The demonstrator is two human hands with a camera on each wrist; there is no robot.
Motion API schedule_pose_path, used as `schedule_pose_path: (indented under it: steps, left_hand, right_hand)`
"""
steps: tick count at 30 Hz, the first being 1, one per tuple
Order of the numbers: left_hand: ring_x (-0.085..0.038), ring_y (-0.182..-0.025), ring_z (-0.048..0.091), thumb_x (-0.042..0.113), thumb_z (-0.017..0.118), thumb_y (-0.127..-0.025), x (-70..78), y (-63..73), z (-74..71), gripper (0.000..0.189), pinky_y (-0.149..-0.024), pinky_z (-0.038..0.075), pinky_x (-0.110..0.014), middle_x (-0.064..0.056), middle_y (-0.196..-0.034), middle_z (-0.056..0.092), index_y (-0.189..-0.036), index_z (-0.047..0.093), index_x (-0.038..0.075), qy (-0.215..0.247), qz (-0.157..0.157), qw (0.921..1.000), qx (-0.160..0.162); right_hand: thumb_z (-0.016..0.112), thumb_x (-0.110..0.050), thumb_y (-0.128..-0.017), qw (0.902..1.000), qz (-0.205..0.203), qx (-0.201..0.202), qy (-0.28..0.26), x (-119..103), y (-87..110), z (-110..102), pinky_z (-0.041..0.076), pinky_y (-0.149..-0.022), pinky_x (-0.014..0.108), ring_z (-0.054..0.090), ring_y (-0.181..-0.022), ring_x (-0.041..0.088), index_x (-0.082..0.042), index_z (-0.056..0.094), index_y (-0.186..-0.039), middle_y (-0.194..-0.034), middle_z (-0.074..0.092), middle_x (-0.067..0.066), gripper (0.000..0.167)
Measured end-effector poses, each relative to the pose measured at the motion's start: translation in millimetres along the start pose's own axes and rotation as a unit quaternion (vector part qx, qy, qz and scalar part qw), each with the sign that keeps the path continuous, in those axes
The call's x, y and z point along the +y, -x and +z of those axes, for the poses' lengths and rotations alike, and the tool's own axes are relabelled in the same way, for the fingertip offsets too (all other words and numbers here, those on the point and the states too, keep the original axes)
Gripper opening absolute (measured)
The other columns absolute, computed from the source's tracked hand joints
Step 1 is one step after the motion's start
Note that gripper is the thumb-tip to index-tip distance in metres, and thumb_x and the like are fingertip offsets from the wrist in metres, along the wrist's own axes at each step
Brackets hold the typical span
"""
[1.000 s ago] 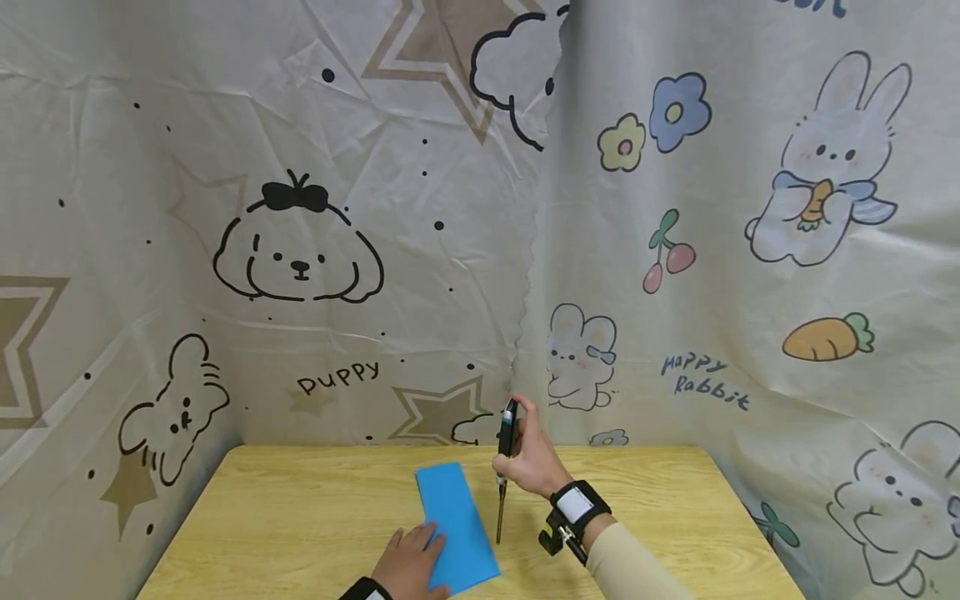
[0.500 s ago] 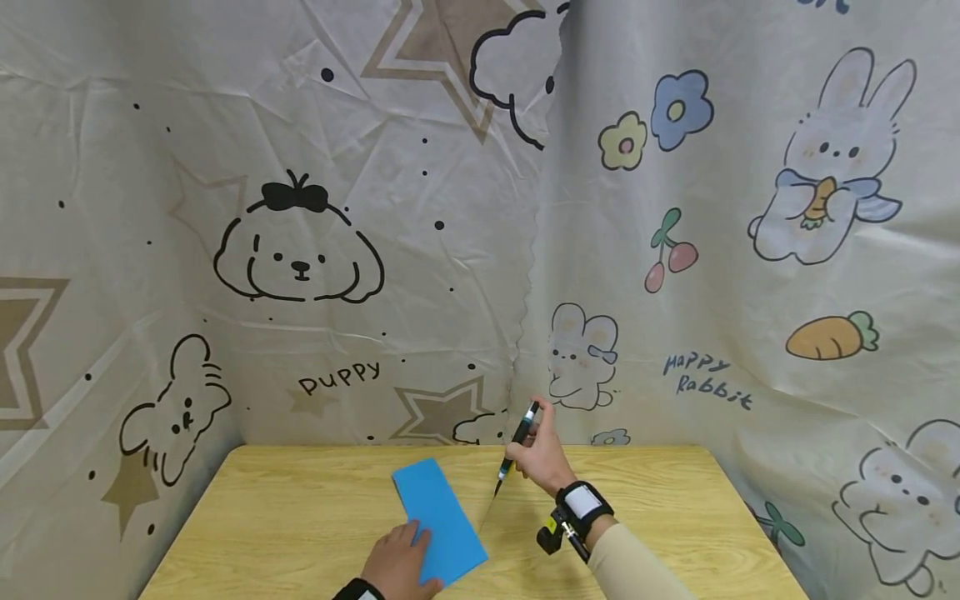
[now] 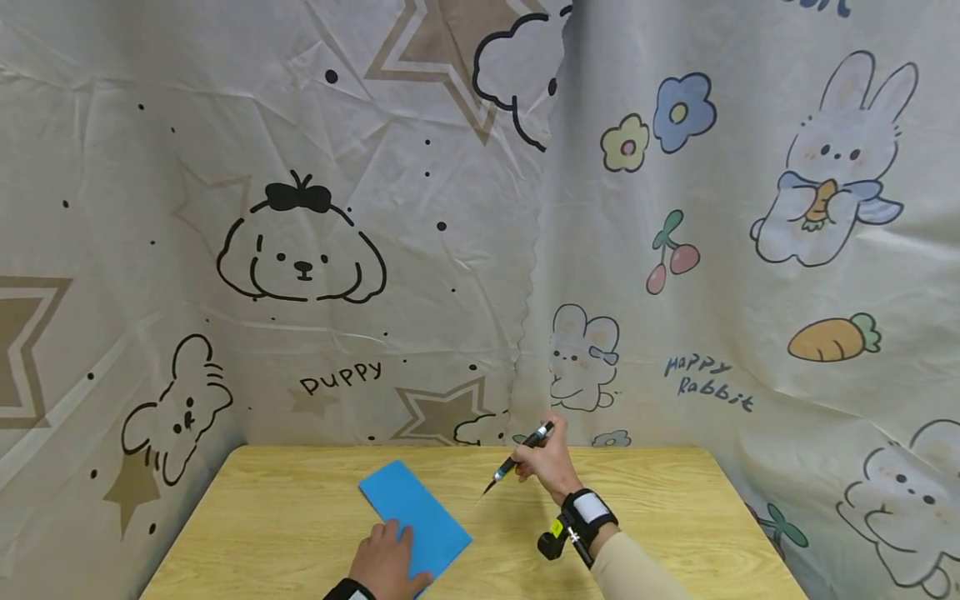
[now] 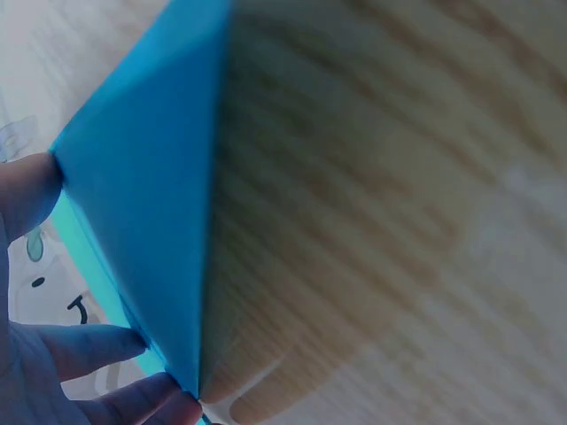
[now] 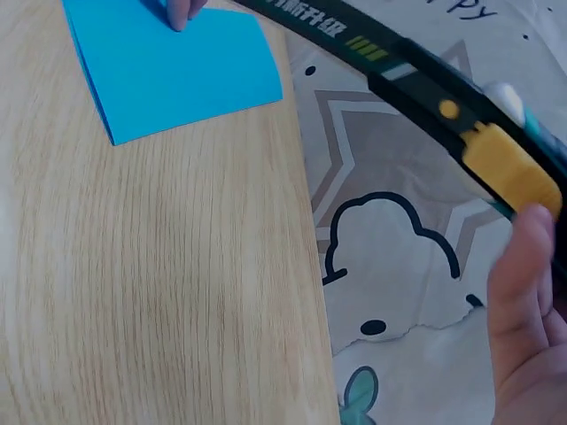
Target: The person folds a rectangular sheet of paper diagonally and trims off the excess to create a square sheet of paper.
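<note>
A folded blue sheet of paper (image 3: 420, 508) lies slanted on the wooden table, and its layers gape slightly at one edge in the right wrist view. My left hand (image 3: 382, 557) rests on its near left part, fingers pressing from above; their tips touch the paper (image 4: 151, 177) in the left wrist view. My right hand (image 3: 551, 462) grips a black utility knife (image 3: 525, 450), held tilted just right of the paper with its thin point down-left. The right thumb lies at the yellow slider (image 5: 514, 168). Whether the point touches the table cannot be seen.
The pale wooden table (image 3: 645, 517) ends in front of a printed curtain (image 3: 450, 250) with animal drawings. A black wrist strap with a small camera (image 3: 553, 542) hangs beside my right wrist, above the tabletop.
My left hand and the blue paper have shifted left, the paper turning anticlockwise. The knife has tipped from nearly upright to a low slant, its point moving left and away from me.
</note>
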State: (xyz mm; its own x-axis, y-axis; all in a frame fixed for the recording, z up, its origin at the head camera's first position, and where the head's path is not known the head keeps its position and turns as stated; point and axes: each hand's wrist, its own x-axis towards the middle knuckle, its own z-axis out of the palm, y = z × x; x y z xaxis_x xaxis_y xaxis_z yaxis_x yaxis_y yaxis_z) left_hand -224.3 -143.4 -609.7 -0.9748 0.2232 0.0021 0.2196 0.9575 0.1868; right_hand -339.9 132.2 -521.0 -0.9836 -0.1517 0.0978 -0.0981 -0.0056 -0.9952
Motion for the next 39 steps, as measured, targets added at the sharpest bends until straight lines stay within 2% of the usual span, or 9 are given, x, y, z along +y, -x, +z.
schedule_pose_path:
  steps: [5,9,13,16,19,24,28,33,39]
  left_hand:
    - [-0.042,-0.104,0.048,0.055,0.076,-0.071,-2.4,1.6,-7.2,0.077,-0.078,0.047,-0.056,-0.024,-0.113,0.052,-0.115,0.061,-0.007,0.018,-0.037,0.9991,-0.007]
    - [-0.042,-0.1,0.049,0.056,0.079,-0.067,-2.5,1.4,-10.2,0.08,-0.078,0.045,-0.057,-0.025,-0.11,0.053,-0.113,0.061,-0.007,0.022,-0.061,0.9979,0.003]
    - [-0.042,-0.102,0.049,0.056,0.08,-0.065,-1.2,-1.9,-15.2,0.085,-0.082,0.043,-0.057,-0.025,-0.111,0.053,-0.118,0.059,-0.007,0.023,-0.067,0.9965,0.045]
    - [-0.042,-0.108,0.049,0.052,0.08,-0.069,1.9,-7.5,-22.9,0.081,-0.089,0.041,-0.056,-0.024,-0.117,0.053,-0.122,0.058,-0.005,0.04,-0.047,0.9924,0.107]
    - [-0.038,-0.111,0.051,0.042,0.08,-0.073,6.6,-15.0,-31.3,0.069,-0.092,0.041,-0.052,-0.019,-0.12,0.055,-0.123,0.059,0.0,0.062,-0.002,0.9832,0.172]
    - [-0.029,-0.107,0.055,0.027,0.08,-0.076,17.7,-25.5,-42.8,0.049,-0.091,0.045,-0.045,-0.009,-0.116,0.058,-0.118,0.064,0.007,0.08,0.058,0.9694,0.224]
    - [-0.025,-0.105,0.057,0.021,0.08,-0.077,28.1,-30.7,-45.4,0.042,-0.09,0.047,-0.042,-0.004,-0.114,0.06,-0.115,0.067,0.011,0.083,0.081,0.9637,0.24]
    - [-0.022,-0.106,0.058,0.021,0.081,-0.077,38.1,-35.9,-46.1,0.045,-0.091,0.047,-0.041,-0.002,-0.115,0.062,-0.119,0.067,0.015,0.097,0.104,0.9584,0.247]
    - [-0.019,-0.095,0.063,0.016,0.08,-0.077,44.2,-42.5,-46.8,0.042,-0.083,0.05,-0.041,0.0,-0.106,0.067,-0.117,0.067,0.015,0.141,0.086,0.9654,0.202]
  right_hand:
    - [0.065,0.008,-0.075,0.9986,-0.002,0.004,-0.053,6.6,-1.1,-6.9,0.057,-0.054,0.039,0.065,-0.057,0.023,-0.011,0.017,-0.1,-0.079,0.065,0.021,0.057]
    - [0.062,0.009,-0.075,0.9982,0.001,0.016,-0.058,10.7,0.5,-9.0,0.058,-0.058,0.04,0.066,-0.06,0.024,-0.008,0.018,-0.101,-0.082,0.066,0.021,0.053]
    - [0.061,0.009,-0.074,0.9983,-0.004,0.018,-0.056,14.7,0.9,-6.0,0.058,-0.064,0.042,0.068,-0.065,0.026,-0.003,0.021,-0.108,-0.086,0.063,0.022,0.054]
    - [0.063,0.011,-0.073,0.9979,-0.014,0.01,-0.063,16.1,1.0,-1.0,0.057,-0.07,0.045,0.068,-0.074,0.029,-0.001,0.022,-0.111,-0.094,0.057,0.024,0.057]
    - [0.064,0.012,-0.073,0.9971,-0.02,-0.006,-0.073,16.8,2.5,4.9,0.056,-0.077,0.047,0.068,-0.082,0.03,0.0,0.022,-0.117,-0.1,0.051,0.024,0.062]
    - [0.067,0.013,-0.074,0.9956,-0.03,-0.042,-0.078,20.1,5.8,16.2,0.055,-0.079,0.046,0.067,-0.085,0.028,-0.001,0.025,-0.118,-0.103,0.056,0.022,0.062]
    - [0.071,0.01,-0.074,0.9944,-0.033,-0.081,-0.06,24.8,11.6,25.1,0.056,-0.078,0.041,0.067,-0.087,0.026,-0.001,0.028,-0.114,-0.104,0.062,0.023,0.06]
    - [0.074,0.007,-0.075,0.9919,-0.04,-0.113,-0.043,27.8,21.5,38.4,0.056,-0.081,0.037,0.065,-0.096,0.025,0.002,0.028,-0.114,-0.113,0.059,0.029,0.061]
    - [0.074,0.007,-0.075,0.9885,-0.034,-0.143,-0.036,31.0,29.9,48.5,0.054,-0.082,0.031,0.064,-0.099,0.023,0.004,0.032,-0.113,-0.114,0.06,0.026,0.057]
